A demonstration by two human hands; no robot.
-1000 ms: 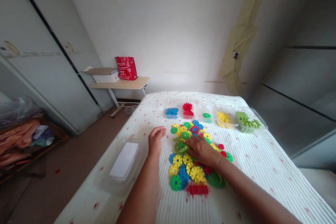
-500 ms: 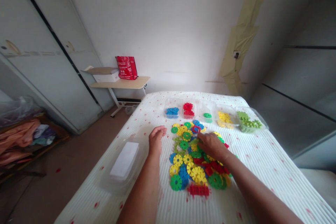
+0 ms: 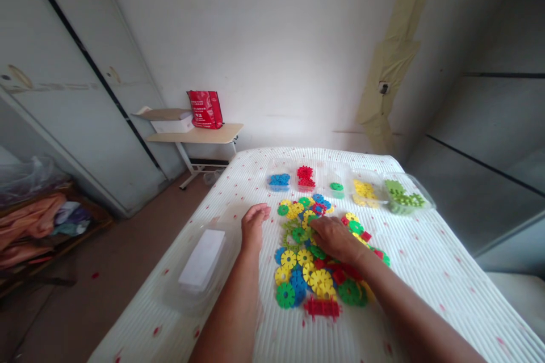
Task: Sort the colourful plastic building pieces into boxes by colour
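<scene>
Loose plastic snowflake discs [image 3: 320, 281] in yellow, green, blue and red lie heaped in front of me. My right hand [image 3: 338, 236] is over the upper middle of the heap, its fingers bent down together among the pieces. A green disc [image 3: 313, 218] shows beside those fingertips; whatever they grip is hidden. To the left of the heap, my left hand [image 3: 254, 222] rests near the cloth with curled fingers, and nothing shows in it. A red connected piece [image 3: 322, 307] lies at the heap's near edge.
Behind the heap stand clear boxes holding blue pieces [image 3: 279, 180], red pieces [image 3: 305, 177], a green piece [image 3: 336, 186], yellow pieces [image 3: 364, 190] and light green pieces [image 3: 402, 195]. At left lies a clear lid [image 3: 232, 232] with a white rectangular item [image 3: 202, 261].
My right hand has shifted left and slightly toward me across the heap, uncovering pieces on the right. My left hand has stayed in place.
</scene>
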